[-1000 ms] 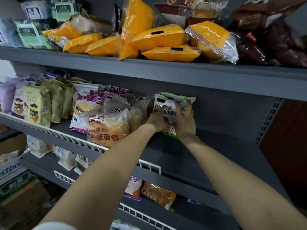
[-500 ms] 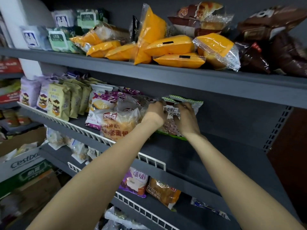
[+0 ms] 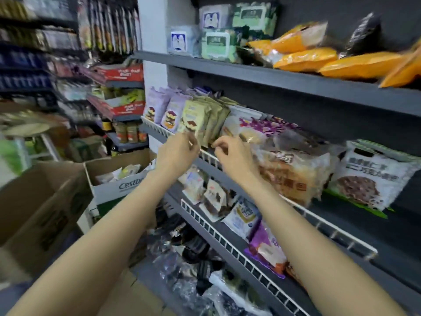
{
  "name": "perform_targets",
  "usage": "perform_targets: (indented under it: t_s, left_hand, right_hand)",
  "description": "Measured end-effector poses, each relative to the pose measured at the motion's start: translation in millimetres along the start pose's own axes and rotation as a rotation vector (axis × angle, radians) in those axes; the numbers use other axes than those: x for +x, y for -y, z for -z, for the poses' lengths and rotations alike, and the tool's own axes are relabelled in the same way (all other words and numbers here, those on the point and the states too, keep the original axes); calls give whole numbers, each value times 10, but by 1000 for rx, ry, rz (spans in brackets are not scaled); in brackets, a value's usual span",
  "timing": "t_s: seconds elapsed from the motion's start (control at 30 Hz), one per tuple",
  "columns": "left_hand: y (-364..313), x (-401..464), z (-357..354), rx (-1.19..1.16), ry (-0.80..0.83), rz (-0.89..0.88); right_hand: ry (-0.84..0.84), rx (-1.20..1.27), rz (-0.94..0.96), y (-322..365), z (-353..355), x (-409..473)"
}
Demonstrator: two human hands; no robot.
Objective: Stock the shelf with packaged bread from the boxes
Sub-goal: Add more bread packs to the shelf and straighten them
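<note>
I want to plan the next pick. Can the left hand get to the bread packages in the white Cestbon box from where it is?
Probably yes. The left hand is empty, and the white box sits open-topped just below and left of it, with nothing between them.

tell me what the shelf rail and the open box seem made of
Shelf rail: looks like white coated metal wire, thin bars with short uprights. Open box: cardboard, matte brown inside, printed white outside, flaps folded open.

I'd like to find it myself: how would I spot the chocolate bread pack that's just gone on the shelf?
Find the middle shelf with the white wire rail. Go to its right end, past the clear bread bag. The chocolate bread pack stands alone: white with green edging, showing a dark round loaf.
</note>
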State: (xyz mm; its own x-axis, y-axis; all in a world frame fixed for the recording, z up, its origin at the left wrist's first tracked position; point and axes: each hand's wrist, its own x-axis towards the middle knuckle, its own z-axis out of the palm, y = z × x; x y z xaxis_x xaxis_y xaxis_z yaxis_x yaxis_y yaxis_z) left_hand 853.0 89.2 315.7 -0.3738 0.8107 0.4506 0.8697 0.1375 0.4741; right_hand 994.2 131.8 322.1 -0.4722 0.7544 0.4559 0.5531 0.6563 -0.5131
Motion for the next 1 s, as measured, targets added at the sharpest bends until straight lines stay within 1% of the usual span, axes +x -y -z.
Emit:
perform_targets:
  t_s: [0.27,0.43,0.6,0.73,0.8,0.9,1.0]
  left_hand:
    - [2425,417,383,40,-30,221]
    - [3727,875,233,10,91,397]
    - [4938,1541,-321,56,260,551]
    - [5761,2111,-910,93,457,557]
    - [6165,2337,-1232,105,549,589]
    - [6653,2573,-1668,109,715,631]
    - [6945,2732,-2020,52,810,660]
  right_hand:
    - [289,17,-18,972,-2257,881]
    - [490,-27,-67,1150,-3591,1533]
    - [713,-32,-161,953,-4831,2280]
    - [807,-23,-203,611,-5765,2882]
    - [877,-35,-231,410,-6214,3126]
    - [961,-204,-295,77,-6802,3388]
    - [957,-414,-373,-283,-7155,3560]
